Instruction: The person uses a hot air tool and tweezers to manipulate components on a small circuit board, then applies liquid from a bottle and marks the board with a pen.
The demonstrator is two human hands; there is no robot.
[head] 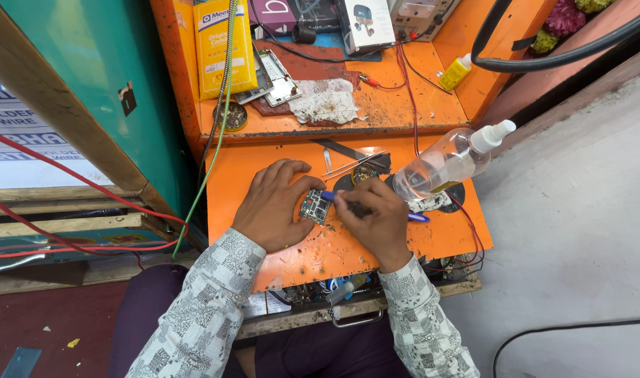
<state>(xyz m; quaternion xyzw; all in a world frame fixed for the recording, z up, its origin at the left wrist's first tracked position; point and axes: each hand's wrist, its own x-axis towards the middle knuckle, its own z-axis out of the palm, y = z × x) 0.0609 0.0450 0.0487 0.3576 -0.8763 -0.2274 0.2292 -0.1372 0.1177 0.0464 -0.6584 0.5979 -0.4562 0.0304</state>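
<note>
Looking down from the head view, the left hand (274, 206) lies flat with fingers spread on the scuffed orange wooden counter (334, 248), its thumb and forefinger pinching the left edge of a small green-and-silver circuit board (315, 206). The board rests on the counter between the two hands, near the middle of the lower surface. The right hand (376, 217) is curled closed around a slim blue-handled tool (411, 217), whose front end meets the board's upper right corner; the rear of the handle projects past the knuckles to the right. Both forearms wear grey patterned sleeves.

Just beyond the hands lie metal tweezers (351, 164) and a flat dark blade (348, 150). A clear plastic spray bottle with a white nozzle (449, 159) lies tilted to the right of the hands, over a dark round pad (451, 196). On the raised rear shelf sit a yellow flat package (224, 45), an opened silver phone frame (274, 77), a stained white cloth (327, 101) and a small yellow bottle (456, 71). Red wires (411, 98) run down the counter's right side.
</note>
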